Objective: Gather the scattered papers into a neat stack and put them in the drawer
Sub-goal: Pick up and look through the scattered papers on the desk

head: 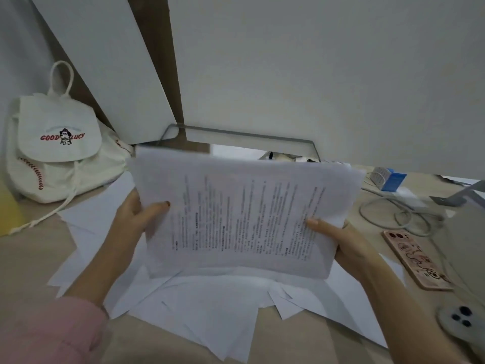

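Note:
I hold a stack of printed papers [244, 216] up above the desk, its text running sideways. My left hand [136, 219] grips the stack's left edge with the thumb on top. My right hand [338, 240] grips the right edge the same way. Under the stack, several loose white sheets [204, 308] lie scattered and overlapping on the beige desk [34, 261]. No drawer is in view.
A white "Good Lucy" drawstring backpack [57, 151] sits at the back left. A pink-cased phone [414, 258] and a grey phone [459, 321] lie at the right, beside white cables [393, 214] and a blue box [391, 179]. A white wall panel [288, 74] rises behind the desk.

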Motion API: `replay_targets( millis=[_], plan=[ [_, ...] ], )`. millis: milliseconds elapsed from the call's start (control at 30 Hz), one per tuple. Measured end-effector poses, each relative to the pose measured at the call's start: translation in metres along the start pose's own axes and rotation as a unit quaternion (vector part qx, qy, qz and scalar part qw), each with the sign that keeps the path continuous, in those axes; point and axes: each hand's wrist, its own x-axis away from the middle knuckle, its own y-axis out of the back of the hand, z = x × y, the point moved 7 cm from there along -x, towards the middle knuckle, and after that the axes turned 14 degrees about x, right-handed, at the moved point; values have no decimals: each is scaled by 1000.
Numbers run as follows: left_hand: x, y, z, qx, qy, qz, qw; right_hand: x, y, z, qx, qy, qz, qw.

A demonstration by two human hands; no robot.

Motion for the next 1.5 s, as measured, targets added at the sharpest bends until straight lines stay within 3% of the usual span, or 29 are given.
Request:
replay_targets(
  millis=[333, 567, 933, 1067, 1133, 1333, 1500],
  plan=[
    [23, -11, 48, 11, 37, -13, 999, 13, -3, -41, 62, -35, -2, 997],
    [34, -12, 59, 3, 55, 21, 998, 23, 2, -54, 51, -68, 24, 996],
    [28, -10, 69, 11, 77, 17, 997, 28, 7, -56, 12, -83, -26, 996],
    [25, -7, 64, 100, 93, -44, 990, 32, 19, -48, -63, -86, -74, 992],
    [30, -22, 69, 166, 126, -30, 977, 36, 16, -51, -124, -81, -104, 984],
    [65, -91, 84, 137, 161, 17, 977, 55, -36, -73, -253, -74, -141, 954],
    [78, -82, 91, 129, 118, -105, 979, 64, -69, -82, -245, -95, -98, 960]
  ],
)
